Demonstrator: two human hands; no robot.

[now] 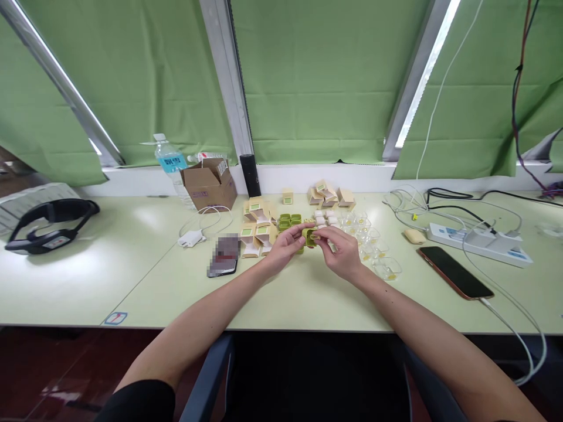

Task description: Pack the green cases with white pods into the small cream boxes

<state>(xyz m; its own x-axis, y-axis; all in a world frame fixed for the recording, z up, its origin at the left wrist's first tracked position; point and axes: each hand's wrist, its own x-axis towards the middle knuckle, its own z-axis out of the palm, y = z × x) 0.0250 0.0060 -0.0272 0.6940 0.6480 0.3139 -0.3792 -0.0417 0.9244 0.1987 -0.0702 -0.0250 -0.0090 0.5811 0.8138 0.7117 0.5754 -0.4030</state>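
Between my two hands, just above the table, is a small olive-green square container (309, 237). My left hand (285, 247) grips its left side, and my right hand (338, 249) pinches its right side with thumb and fingers. Behind my left hand several similar green containers (290, 220) stand together. Small white pieces (323, 217) lie grouped just beyond my right hand. Several clear plastic covers (372, 237) with yellow marks are spread to the right. Open cream-coloured cardboard boxes (259, 231) with green labels sit to the left.
More cream boxes (329, 194) lie at the back. A phone (224, 255) lies left, another phone (455, 272) right, by a power strip (479, 243) with tangled cables. A brown carton (209, 183), a water bottle (169, 161) and a black headset (50, 225) are at the left.
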